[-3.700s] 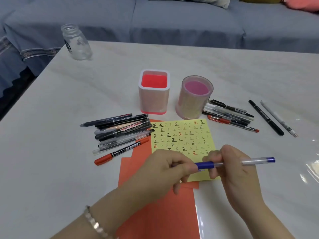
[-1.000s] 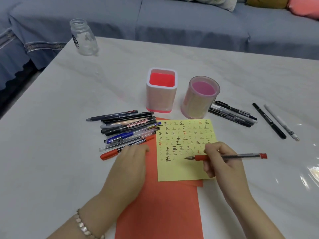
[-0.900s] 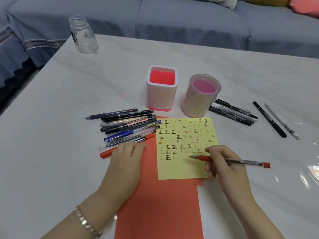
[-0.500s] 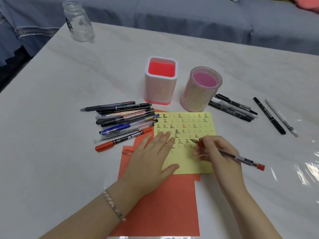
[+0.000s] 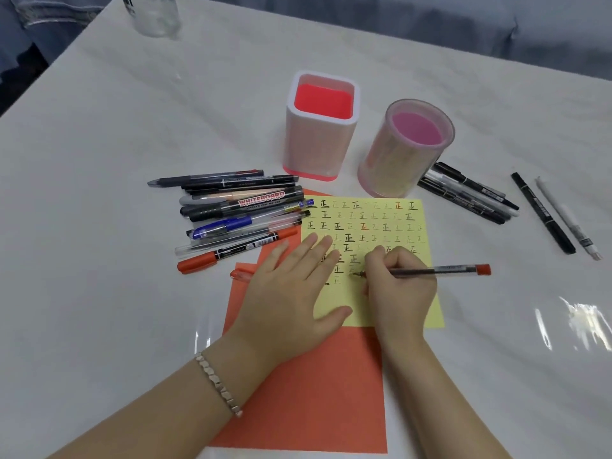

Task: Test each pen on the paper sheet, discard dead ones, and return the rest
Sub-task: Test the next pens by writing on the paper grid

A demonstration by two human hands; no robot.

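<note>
- Orange paper sheet [image 5: 314, 392] lies nearest on the white worktop [image 5: 99, 127], partly under the yellow sheet.
- Left hand [image 5: 291, 293], bracelet [image 5: 218, 385] on its wrist, rests palm down across the orange/yellow edge. Its fingers [image 5: 318, 250] are straight, slightly spread, flat on the paper.
- Right hand [image 5: 397, 286]: fingers [image 5: 381, 260] curled, pinching a red-capped pen [image 5: 440, 270]. The pen's tip is on the yellow paper sheet [image 5: 381, 226] and its cap end points right.
- The yellow sheet has rows of small test marks, mostly black, a few red.
- Small clear-and-red piece [image 5: 238, 274] at the orange sheet's left edge, partly under the left hand; cap or pen, cannot tell.
- Pen pile [image 5: 238, 213] left of the yellow sheet, touching it: whiteboard marker [image 5: 261, 200], blue pen [image 5: 225, 226], orange-red marker [image 5: 231, 256], others dark.
- Second pen group [image 5: 470, 197] right of the round holder, just beside it.
- Black marker [image 5: 543, 217] and white pen [image 5: 569, 220] side by side further right, apart from the group.
- Square white holder [image 5: 321, 127], red inside, and round translucent holder [image 5: 404, 150], pink inside, stand upright behind the yellow sheet.
- Glass jar [image 5: 152, 14] at the far left corner, cut off by the frame.
- Blue-grey sofa [image 5: 430, 21] beyond the worktop.
</note>
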